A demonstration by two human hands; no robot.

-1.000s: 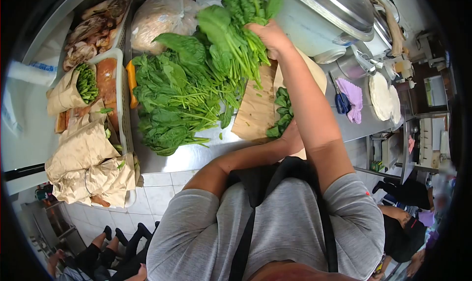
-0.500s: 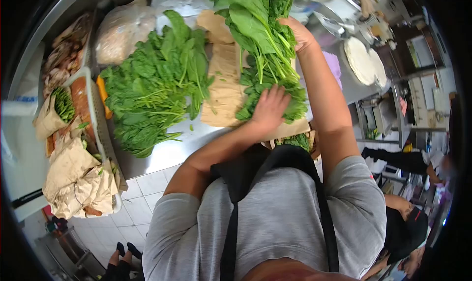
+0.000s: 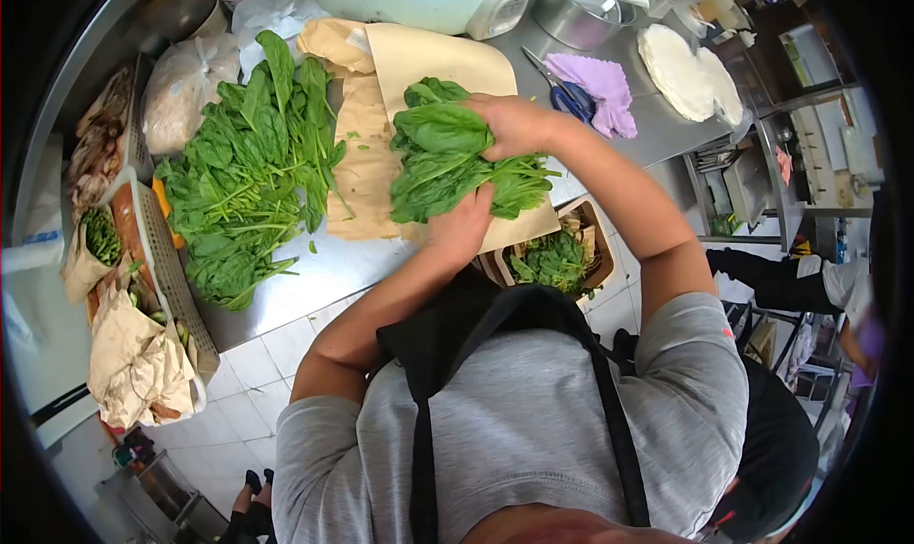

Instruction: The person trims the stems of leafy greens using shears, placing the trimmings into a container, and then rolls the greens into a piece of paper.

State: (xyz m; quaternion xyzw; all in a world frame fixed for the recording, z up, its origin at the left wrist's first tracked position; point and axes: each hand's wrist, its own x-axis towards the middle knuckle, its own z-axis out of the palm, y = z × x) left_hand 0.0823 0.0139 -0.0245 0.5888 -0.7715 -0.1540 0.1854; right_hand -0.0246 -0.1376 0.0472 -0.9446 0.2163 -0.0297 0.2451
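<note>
On the brown paper (image 3: 360, 201) lies a bunch of spinach (image 3: 438, 154), its leaves to the left and its cut stems to the right. My right hand (image 3: 514, 125) is closed over the top of this bunch. From the near side, my left hand (image 3: 462, 225) presses against it with fingers curled and partly buried in the leaves. To the left spreads a larger loose heap of spinach (image 3: 248, 173) on the steel table. A sheet of stiff tan paper (image 3: 486, 63) lies beneath and beyond the bunch.
Blue-handled scissors (image 3: 571, 98) and a purple cloth (image 3: 600, 87) lie to the right. Below the table edge stands a bin (image 3: 600, 276) with green scraps. At left are a crate (image 3: 176, 258) of paper-wrapped produce and a bag (image 3: 190, 92). Other people work at right.
My right hand has come down with the raised spinach onto the paper, joining the leaves there. My left hand has shifted to the bunch's near side. The camera view has shifted.
</note>
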